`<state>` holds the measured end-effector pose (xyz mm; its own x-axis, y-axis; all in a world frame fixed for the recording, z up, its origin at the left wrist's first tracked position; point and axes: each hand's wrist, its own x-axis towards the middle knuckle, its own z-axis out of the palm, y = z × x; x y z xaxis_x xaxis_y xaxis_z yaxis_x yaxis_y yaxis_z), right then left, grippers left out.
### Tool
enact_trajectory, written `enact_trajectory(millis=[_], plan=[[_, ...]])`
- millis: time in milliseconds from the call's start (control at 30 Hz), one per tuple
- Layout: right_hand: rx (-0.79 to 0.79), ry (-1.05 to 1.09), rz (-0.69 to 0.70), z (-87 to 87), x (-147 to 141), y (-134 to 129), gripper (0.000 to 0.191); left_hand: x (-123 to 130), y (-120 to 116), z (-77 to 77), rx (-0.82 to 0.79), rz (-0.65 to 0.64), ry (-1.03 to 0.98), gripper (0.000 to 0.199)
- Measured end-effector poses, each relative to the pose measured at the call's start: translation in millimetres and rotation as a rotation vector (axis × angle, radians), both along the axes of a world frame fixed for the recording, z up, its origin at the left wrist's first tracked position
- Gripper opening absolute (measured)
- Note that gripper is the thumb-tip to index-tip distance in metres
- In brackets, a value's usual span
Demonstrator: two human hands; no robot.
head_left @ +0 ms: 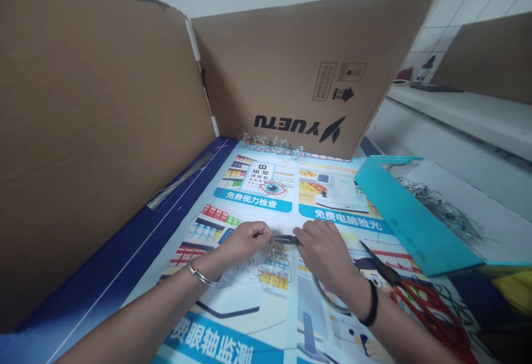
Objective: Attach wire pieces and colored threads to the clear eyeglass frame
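My left hand (248,240), with a silver bangle at the wrist, is closed in a pinch on thin wire above the printed poster sheet. Facing it, my right hand (322,245) wears a black band and is wrapped round small dark pliers (286,239), whose jaws point left and meet the wire at my left fingertips. Loose thin wires (272,267) hang and spread below my left hand. The exact piece between the jaws is too small to make out.
Open red-handled scissors (399,283) lie right of my right hand. Beyond is a turquoise box (409,220) holding tangled wires (440,209). Cardboard panels (291,65) stand behind and left. A wire pile (270,142) lies at the back panel's foot, and clear strips (180,181) at the left.
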<state>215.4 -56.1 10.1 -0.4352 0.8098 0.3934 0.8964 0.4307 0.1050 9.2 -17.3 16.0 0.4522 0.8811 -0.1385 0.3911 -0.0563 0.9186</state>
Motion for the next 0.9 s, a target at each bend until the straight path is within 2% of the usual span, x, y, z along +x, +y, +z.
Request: enact_trajectory(millis=[133, 233, 333, 433, 667, 900], plan=[[0.049, -0.022, -0.023, 6.6, 5.0, 0.9, 0.011, -0.3, 0.3, -0.2, -0.049, 0.024, -0.071, 0.011], [0.104, 0.084, -0.064, 11.2, 11.4, 2.7, 0.013, -1.6, 1.6, -2.7, -0.123, 0.044, -0.187, 0.011], [0.139, 0.157, -0.023, 15.2, 12.8, 1.2, 0.014, -1.9, 1.9, -4.6, -0.161, 0.090, -0.273, 0.013], [0.116, 0.084, 0.022, 17.6, 6.8, -3.7, 0.013, 0.4, -1.1, -2.4, -0.142, 0.135, -0.323, 0.017], [0.066, -0.041, -0.074, 15.5, -3.2, -7.0, 0.008, 9.6, -13.2, 7.5, -0.131, 0.162, -0.323, 0.015], [0.096, -0.083, -0.091, 15.0, -2.6, -8.7, 0.014, 13.0, -17.6, 4.3, -0.084, 0.169, -0.313, 0.021]])
